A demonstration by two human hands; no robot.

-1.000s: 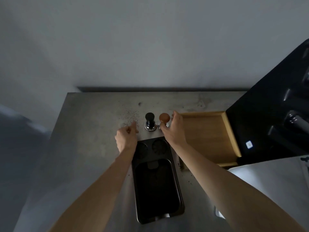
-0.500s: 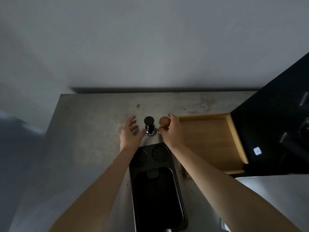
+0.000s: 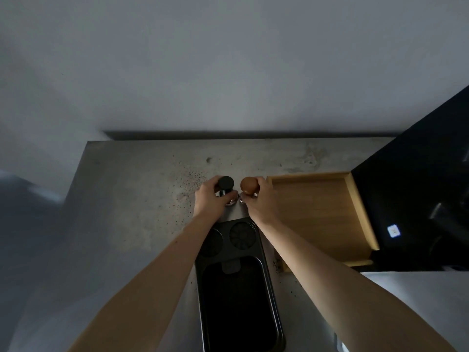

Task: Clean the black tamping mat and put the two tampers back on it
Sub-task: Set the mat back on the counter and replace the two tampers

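Tampers stand upright just beyond the tamping mat, left hand gripping the black tamper, right hand gripping the brown tamper.

A grey concrete-look counter runs back to the wall, its top mottled and stained. Dark coffee grounds are scattered across the middle. On it lie a long black tamping mat — two round recesses at its far end — then two tampers just beyond, one black-handled, one brown-handled, and a shallow wooden tray to the right.
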